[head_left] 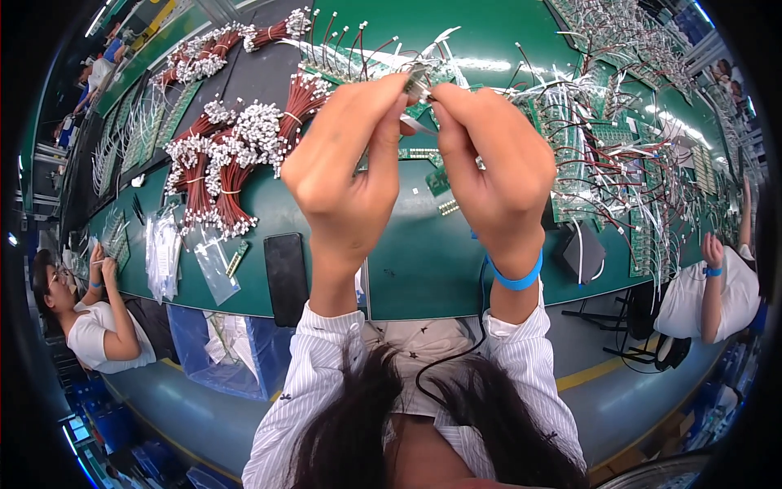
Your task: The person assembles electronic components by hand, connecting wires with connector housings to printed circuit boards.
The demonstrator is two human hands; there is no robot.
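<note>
Both my hands are raised over the middle of the green table, fingertips close together. My left hand is closed, pinching a small circuit board between thumb and forefinger. From the other side, my right hand is closed in a pinch at the board's edge. A white flat strip shows below the board, between the two thumbs. The fingers cover much of what they hold, so its fine parts cannot be made out. Just under my right hand, a small green board lies on the table.
Bundles of red-brown wires with white connectors lie to the left. Wired green circuit boards fill the right. Near the front edge are a black phone, plastic bags and a dark grey mask-like item. Co-workers sit at both sides.
</note>
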